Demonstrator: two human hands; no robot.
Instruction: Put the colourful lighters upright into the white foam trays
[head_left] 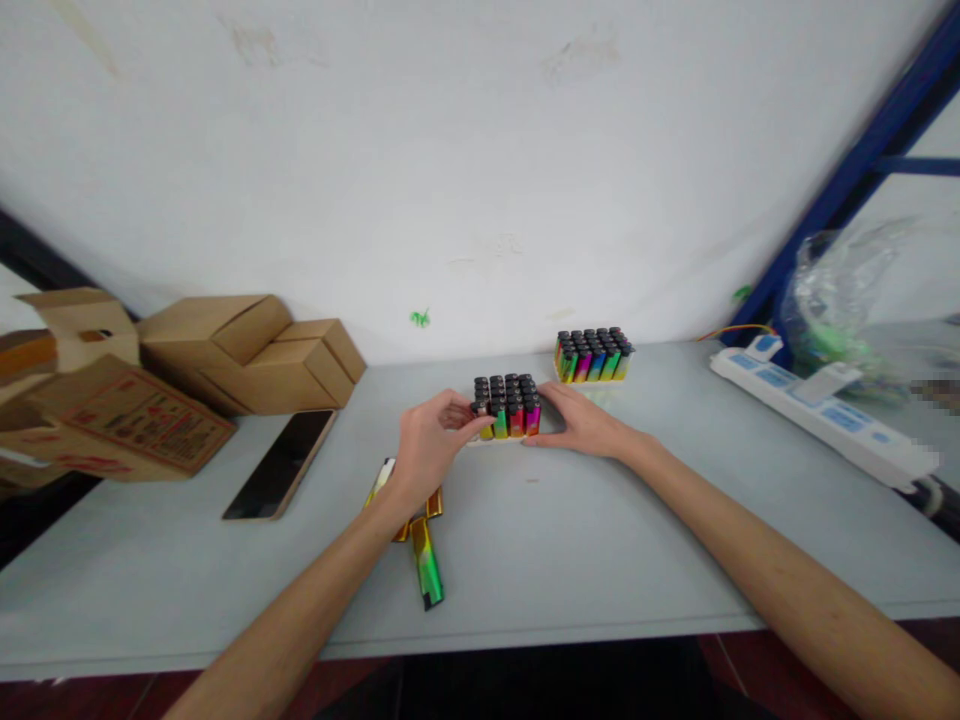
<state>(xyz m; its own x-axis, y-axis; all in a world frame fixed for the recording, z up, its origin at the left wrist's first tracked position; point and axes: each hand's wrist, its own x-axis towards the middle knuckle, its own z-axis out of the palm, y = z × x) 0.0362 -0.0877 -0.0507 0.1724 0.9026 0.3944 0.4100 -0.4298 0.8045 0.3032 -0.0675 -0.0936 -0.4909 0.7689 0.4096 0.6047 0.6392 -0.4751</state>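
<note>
1. Where the pale grey tabletop (585, 540) meets the far wall, a plain white plastered wall (450, 150) with faint stains and a small green mark fills the upper half of the view.
2. At the middle of the surface stands a tight block of upright rainbow-coloured plastic lighters with black caps (508, 406); both hands frame it.
3. The left hand (427, 445) closes on the block's near-left corner, thumb and fingers pinching the outermost lighters.
4. The right hand (581, 422) lies flat with fingers extended against the block's right side, pressing rather than clasping.
5. Just beyond, to the far right of this block, a second similar block of capped rainbow lighters (592, 355) sits close to the wall.
6. Near the left wrist, a few loose lighters with gold and green bodies (424, 550) lie flat on the table.
7. Further left rests a dark flat phone-like slab (281, 465), and behind it a heap of brown cardboard boxes (225, 355).
8. On the right, a white and blue power strip (817, 410) runs diagonally, with a crumpled clear plastic bag (847, 300) and a blue metal frame (862, 150) behind it.
</note>
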